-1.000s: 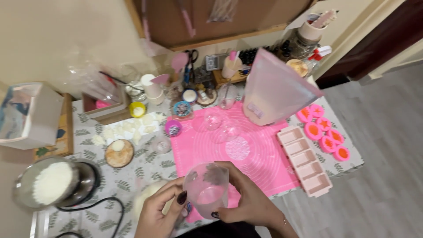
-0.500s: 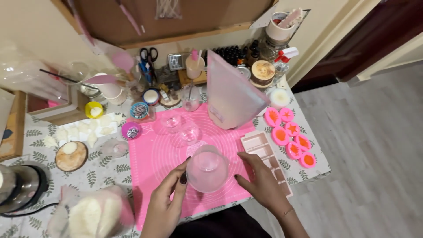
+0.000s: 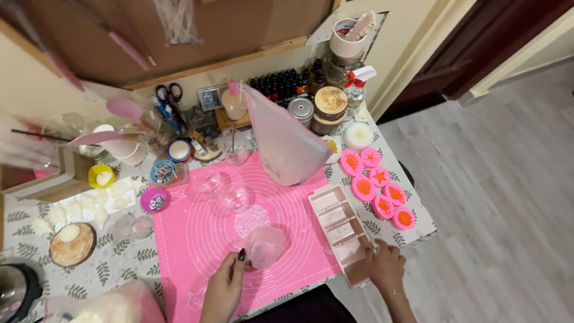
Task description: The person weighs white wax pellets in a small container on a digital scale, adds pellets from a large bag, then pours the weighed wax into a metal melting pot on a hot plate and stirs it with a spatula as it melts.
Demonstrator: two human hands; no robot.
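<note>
Versus half a second ago, the clear cup [image 3: 264, 246] is now set down on the pink mat [image 3: 203, 239] on the worktop [image 3: 119, 263], pinched at its rim only by the left hand [image 3: 226, 288], while the right hand [image 3: 382, 267] has been shifted onto the near end of the pink tray mould [image 3: 338, 224].

A leaf-print table [image 3: 119, 263] carries a pink mat [image 3: 203, 239], a pink mould tray [image 3: 341, 230] and round moulds [image 3: 376, 185].
</note>
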